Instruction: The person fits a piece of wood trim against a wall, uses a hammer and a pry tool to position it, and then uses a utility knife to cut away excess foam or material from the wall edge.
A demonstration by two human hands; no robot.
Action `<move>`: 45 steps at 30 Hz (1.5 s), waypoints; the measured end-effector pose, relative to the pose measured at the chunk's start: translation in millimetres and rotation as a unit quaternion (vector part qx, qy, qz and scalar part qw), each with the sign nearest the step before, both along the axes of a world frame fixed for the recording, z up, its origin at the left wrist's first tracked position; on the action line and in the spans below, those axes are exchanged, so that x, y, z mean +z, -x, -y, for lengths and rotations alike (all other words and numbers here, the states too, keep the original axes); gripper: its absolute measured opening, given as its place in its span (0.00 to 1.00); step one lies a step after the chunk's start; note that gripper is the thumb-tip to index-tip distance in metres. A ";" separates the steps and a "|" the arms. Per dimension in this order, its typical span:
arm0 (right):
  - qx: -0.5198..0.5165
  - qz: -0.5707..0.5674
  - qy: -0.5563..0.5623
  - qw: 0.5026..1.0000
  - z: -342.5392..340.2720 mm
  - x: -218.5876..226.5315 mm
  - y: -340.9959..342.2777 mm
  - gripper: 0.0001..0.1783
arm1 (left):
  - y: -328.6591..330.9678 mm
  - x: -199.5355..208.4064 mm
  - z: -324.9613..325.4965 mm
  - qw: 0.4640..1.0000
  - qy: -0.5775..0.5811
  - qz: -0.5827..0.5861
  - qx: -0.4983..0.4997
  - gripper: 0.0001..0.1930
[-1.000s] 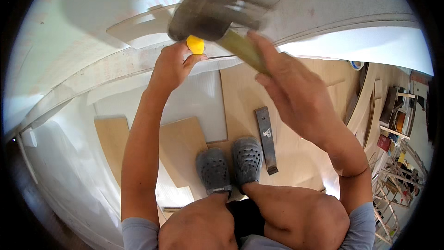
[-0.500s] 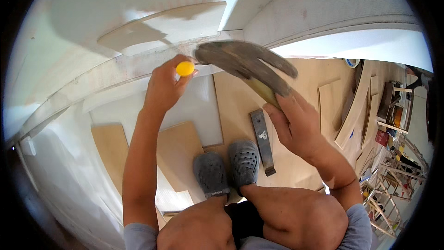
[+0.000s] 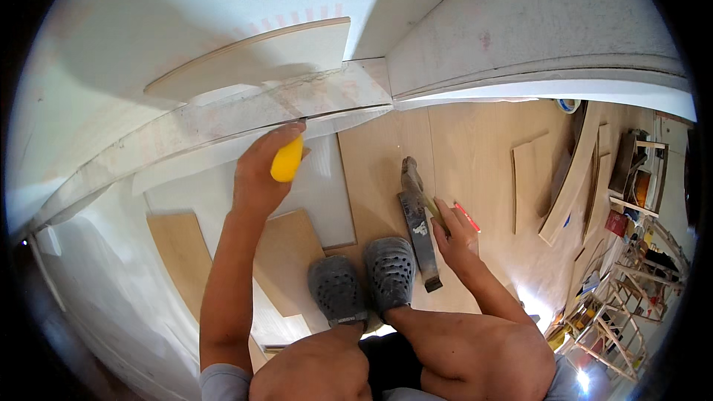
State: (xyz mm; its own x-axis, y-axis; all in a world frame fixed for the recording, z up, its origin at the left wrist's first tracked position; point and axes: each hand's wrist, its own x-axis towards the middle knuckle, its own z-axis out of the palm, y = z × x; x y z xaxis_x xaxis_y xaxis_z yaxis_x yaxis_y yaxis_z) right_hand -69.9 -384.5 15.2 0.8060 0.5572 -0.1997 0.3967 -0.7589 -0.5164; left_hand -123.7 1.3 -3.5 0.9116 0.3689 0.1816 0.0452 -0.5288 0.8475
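We see both hands occupied. The left hand (image 3: 261, 172) is wrapped round a yellow-handled tool (image 3: 287, 160), whose tip meets the dark gap along the lower edge of a pale strip (image 3: 334, 89) at the wall's foot. The right hand (image 3: 455, 238) has its fingers closed round the handle of a hammer (image 3: 413, 180), low over the floor, with the head at the upper end of a dark flat bar (image 3: 421, 245). We cannot tell whether head and bar touch.

Our first worry is the left side: if that grip slackened or the tool were levered askew, the tip could skid out of the gap and score the strip. The thin panel (image 3: 297, 48) leaning on the wall just above might topple if the strip were jolted. On the right, a hammer let go across the bar could rock or slide towards the 2 grey clogs (image 3: 392, 271), which sit close beside it. A red stick (image 3: 466, 215) by the right fingers (held or merely lying there, we cannot say) could be knocked and roll away.
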 end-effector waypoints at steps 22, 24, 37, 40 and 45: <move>-0.030 0.087 0.044 0.995 17.8 -64.2 -31.6 0.25 | -65.9 21.2 -20.3 0.982 0.072 -0.130 0.118 0.14; -0.032 0.082 0.043 0.995 18.7 -67.1 -30.7 0.25 | -63.3 24.2 -18.3 0.981 0.075 -0.131 0.119 0.14; -0.009 0.077 0.046 0.996 31.1 -84.0 -38.3 0.23 | -29.7 28.1 -0.4 0.990 0.084 -0.101 0.050 0.13; -0.010 0.074 0.069 0.995 30.6 -82.7 -39.2 0.22 | -21.3 26.7 1.5 0.996 0.057 -0.060 0.039 0.14; -0.018 0.073 0.091 0.993 24.9 -80.8 -38.9 0.21 | -17.2 27.8 3.7 0.999 0.005 -0.051 0.018 0.15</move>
State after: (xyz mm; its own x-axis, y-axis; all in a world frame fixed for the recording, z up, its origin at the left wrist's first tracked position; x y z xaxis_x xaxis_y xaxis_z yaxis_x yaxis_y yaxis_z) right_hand -31.0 -409.4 -65.6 0.8522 0.4935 -0.1736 0.4291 -0.8493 -0.3075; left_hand -106.5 -2.3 24.3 0.9113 0.4029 0.0849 0.1504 -0.5176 0.8423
